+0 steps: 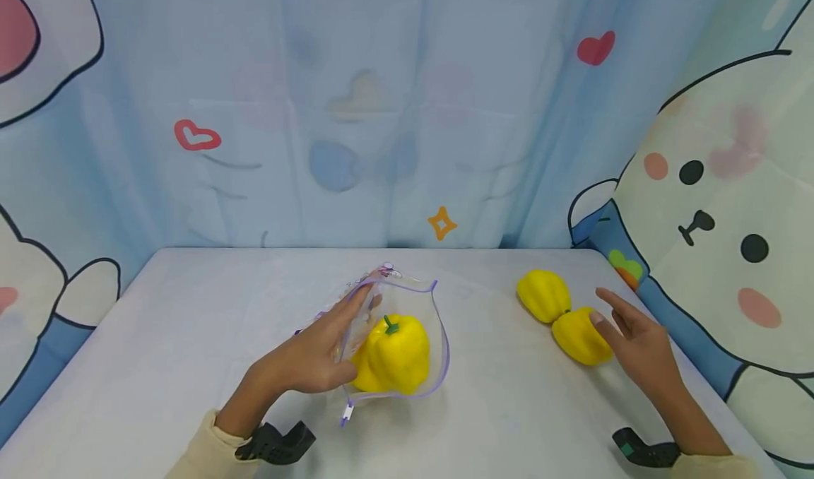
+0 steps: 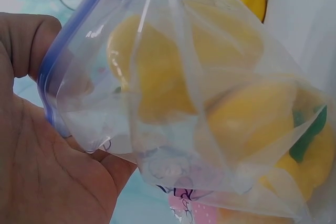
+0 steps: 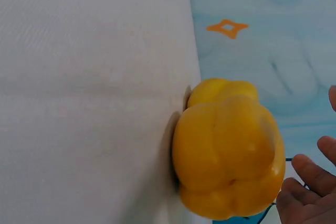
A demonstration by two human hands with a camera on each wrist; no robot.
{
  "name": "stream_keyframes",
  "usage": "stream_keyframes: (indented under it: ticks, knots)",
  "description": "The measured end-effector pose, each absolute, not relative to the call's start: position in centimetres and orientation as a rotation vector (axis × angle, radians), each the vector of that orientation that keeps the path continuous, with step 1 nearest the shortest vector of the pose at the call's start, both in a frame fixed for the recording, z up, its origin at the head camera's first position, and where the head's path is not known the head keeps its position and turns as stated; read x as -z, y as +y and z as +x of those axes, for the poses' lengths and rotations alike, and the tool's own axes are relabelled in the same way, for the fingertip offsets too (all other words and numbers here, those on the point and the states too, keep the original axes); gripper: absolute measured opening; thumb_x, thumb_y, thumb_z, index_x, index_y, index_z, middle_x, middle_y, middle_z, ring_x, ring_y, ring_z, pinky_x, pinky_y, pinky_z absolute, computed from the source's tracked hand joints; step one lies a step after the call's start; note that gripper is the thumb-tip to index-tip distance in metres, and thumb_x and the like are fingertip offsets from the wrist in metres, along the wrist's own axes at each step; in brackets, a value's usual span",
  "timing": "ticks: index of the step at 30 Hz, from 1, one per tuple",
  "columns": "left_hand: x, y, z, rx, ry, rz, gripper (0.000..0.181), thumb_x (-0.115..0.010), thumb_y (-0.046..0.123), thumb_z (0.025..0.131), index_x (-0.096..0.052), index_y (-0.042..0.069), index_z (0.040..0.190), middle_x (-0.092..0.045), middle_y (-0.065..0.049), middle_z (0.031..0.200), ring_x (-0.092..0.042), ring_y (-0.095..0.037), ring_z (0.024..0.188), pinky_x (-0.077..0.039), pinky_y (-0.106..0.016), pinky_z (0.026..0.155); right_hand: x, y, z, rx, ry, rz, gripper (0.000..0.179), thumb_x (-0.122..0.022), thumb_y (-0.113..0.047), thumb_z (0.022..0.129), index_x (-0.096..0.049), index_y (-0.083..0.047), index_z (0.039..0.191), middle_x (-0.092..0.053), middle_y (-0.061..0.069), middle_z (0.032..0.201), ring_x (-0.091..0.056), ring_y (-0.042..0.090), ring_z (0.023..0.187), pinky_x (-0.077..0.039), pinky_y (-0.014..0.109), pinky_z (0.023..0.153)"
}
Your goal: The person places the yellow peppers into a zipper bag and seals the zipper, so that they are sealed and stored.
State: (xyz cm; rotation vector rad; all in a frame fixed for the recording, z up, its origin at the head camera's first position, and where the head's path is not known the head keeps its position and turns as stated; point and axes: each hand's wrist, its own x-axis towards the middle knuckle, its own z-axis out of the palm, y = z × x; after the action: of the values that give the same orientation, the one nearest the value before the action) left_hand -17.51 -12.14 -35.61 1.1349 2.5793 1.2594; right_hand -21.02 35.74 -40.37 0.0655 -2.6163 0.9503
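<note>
A clear zip bag (image 1: 446, 355) with a purple-edged mouth stands open on the table, its mouth toward me. My left hand (image 1: 321, 352) holds it by the left side of the mouth, thumb low and fingers stretched up along the film. Yellow bell peppers (image 1: 399, 355) lie inside, one with a green stem facing the mouth; the left wrist view shows several through the film. On the right, my right hand (image 1: 639, 348) is beside a yellow bell pepper (image 1: 581, 336), fingers loosely spread, thumb overlapping it in the head view. Another yellow bell pepper (image 1: 543, 295) lies just behind that one.
The white table (image 1: 210, 309) runs back to a light blue curtain (image 1: 356, 111) printed with cartoon figures and hearts. A white zip slider (image 1: 347, 413) hangs at the bag's lower front corner. Dark camera mounts (image 1: 276, 444) sit on both wrists.
</note>
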Motion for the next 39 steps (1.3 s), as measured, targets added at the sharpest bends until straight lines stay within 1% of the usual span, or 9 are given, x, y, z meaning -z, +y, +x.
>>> stream_keyframes:
  ticks: [3, 5, 6, 9, 13, 17, 20, 31, 39]
  knots:
    - [35.6, -12.2, -17.5, -1.27, 2.573, 1.129, 0.101, -0.056, 0.008, 0.071, -0.001, 0.006, 0.156, -0.02, -0.003, 0.159, -0.015, -0.018, 0.145, -0.015, -0.051, 0.114, 41.1, 36.1, -21.3, -0.962, -2.73, 0.043, 0.068, -0.052, -0.041, 0.098, -0.032, -0.003, 0.151, -0.036, 0.026, 0.148, -0.036, 0.048, 0.132, -0.036, 0.036, 0.103]
    - [35.5, -12.3, -17.5, -1.271, 2.572, 1.128, 0.101, -0.056, 0.008, 0.071, -0.001, 0.005, 0.156, -0.02, -0.004, 0.159, -0.016, -0.018, 0.145, -0.015, -0.05, 0.115, 41.5, 36.3, -21.5, -0.973, -2.804, 0.042, 0.074, -0.051, -0.044, 0.098, -0.025, 0.0, 0.152, -0.03, 0.031, 0.149, -0.033, 0.052, 0.131, -0.034, 0.054, 0.102]
    - [35.5, -12.3, -17.5, -1.269, 2.571, 1.131, 0.1, -0.056, 0.007, 0.071, -0.001, 0.005, 0.156, -0.021, -0.004, 0.159, -0.016, -0.018, 0.145, -0.016, -0.049, 0.115, 41.6, 36.4, -21.6, -0.974, -2.841, 0.031, 0.076, -0.05, -0.045, 0.098, -0.022, 0.001, 0.153, -0.028, 0.033, 0.149, -0.031, 0.054, 0.13, -0.033, 0.062, 0.099]
    - [35.5, -12.3, -17.5, -1.268, 2.572, 1.116, 0.101, -0.056, 0.007, 0.071, -0.002, 0.004, 0.156, -0.017, -0.004, 0.16, -0.014, -0.017, 0.146, -0.015, -0.048, 0.115, 41.8, 36.5, -21.7, -0.999, -2.924, -0.001, 0.083, -0.049, -0.049, 0.097, -0.015, 0.0, 0.154, -0.024, 0.036, 0.149, -0.028, 0.056, 0.128, -0.032, 0.068, 0.097]
    - [35.4, -12.1, -17.5, -1.268, 2.574, 1.096, 0.101, -0.057, 0.008, 0.071, -0.002, 0.005, 0.156, -0.011, -0.003, 0.161, -0.011, -0.017, 0.146, -0.014, -0.048, 0.115, 41.8, 36.8, -21.6, -0.97, -2.991, -0.044, 0.089, -0.053, -0.053, 0.094, -0.012, -0.002, 0.155, -0.023, 0.038, 0.147, -0.03, 0.055, 0.123, -0.034, 0.069, 0.096]
    - [35.5, -12.1, -17.4, -1.271, 2.574, 1.095, 0.101, -0.056, 0.009, 0.072, -0.001, 0.007, 0.156, -0.019, -0.001, 0.16, -0.014, -0.017, 0.146, -0.016, -0.05, 0.114, 41.7, 36.9, -21.6, -0.95, -3.009, -0.029, 0.091, -0.056, -0.052, 0.093, -0.014, 0.0, 0.154, -0.025, 0.038, 0.146, -0.032, 0.054, 0.123, -0.035, 0.068, 0.096]
    - [35.6, -12.2, -17.4, -1.267, 2.574, 1.106, 0.1, -0.056, 0.008, 0.072, -0.001, 0.007, 0.156, -0.022, -0.002, 0.158, -0.015, -0.018, 0.145, -0.016, -0.051, 0.114, 41.7, 37.0, -21.5, -0.945, -3.009, -0.007, 0.089, -0.057, -0.051, 0.093, -0.016, 0.001, 0.153, -0.027, 0.037, 0.146, -0.032, 0.054, 0.124, -0.036, 0.067, 0.096]
    - [35.4, -12.2, -17.3, -1.236, 2.598, 1.094, 0.1, -0.056, 0.007, 0.072, -0.002, 0.004, 0.156, -0.023, -0.009, 0.159, -0.013, -0.019, 0.146, -0.015, -0.051, 0.115, 41.4, 37.0, -21.2, -0.941, -3.032, 0.155, 0.085, -0.061, -0.047, 0.092, -0.025, 0.002, 0.151, -0.03, 0.037, 0.146, -0.035, 0.054, 0.126, -0.038, 0.064, 0.096]
    - [35.5, -12.1, -17.3, -1.242, 2.596, 1.09, 0.1, -0.057, 0.007, 0.072, -0.003, 0.004, 0.156, -0.021, -0.007, 0.159, -0.012, -0.019, 0.146, -0.015, -0.05, 0.115, 40.3, 35.4, -20.6, -1.012, -2.973, 0.214, 0.079, -0.063, -0.04, 0.093, -0.027, -0.002, 0.152, -0.031, 0.034, 0.148, -0.036, 0.053, 0.127, -0.041, 0.059, 0.094]
